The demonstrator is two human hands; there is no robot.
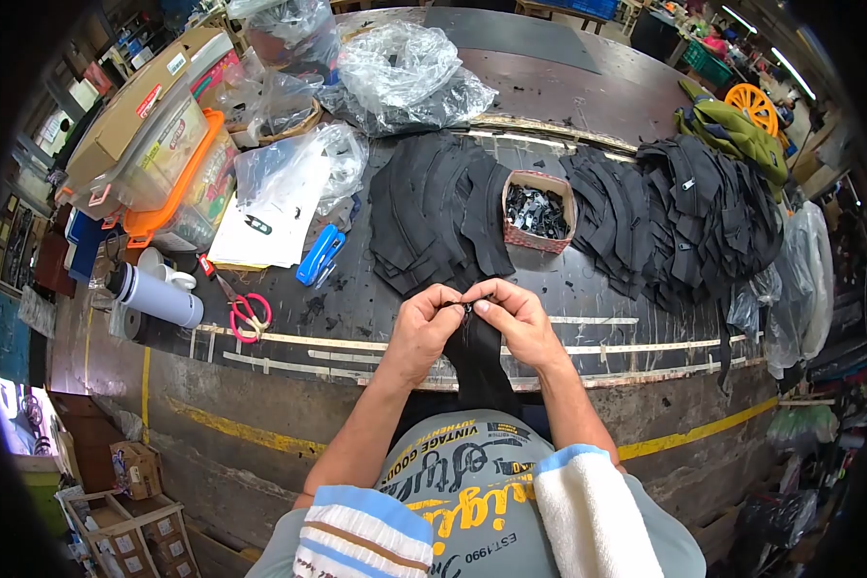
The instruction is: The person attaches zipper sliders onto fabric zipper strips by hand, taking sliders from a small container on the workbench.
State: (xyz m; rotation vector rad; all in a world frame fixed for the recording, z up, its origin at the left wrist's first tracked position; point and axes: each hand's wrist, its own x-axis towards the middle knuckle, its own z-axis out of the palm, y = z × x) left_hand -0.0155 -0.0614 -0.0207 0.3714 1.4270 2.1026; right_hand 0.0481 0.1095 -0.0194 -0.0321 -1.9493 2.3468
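My left hand and my right hand meet at the table's front edge, thumbs and fingers pinched together. Between them they grip the end of a black zipper strip, which hangs down toward my lap. A small dark zipper slider appears at the strip's end, partly hidden by my fingertips. Just beyond my hands stands a red patterned box holding many small black and silver zipper sliders. To its left lies a heap of black strips; more strips lie to its right.
On the left are pink-handled scissors, a blue stapler, a lavender bottle, white papers and stacked plastic bins. Clear plastic bags lie at the back. A pile of strips with sliders is at right.
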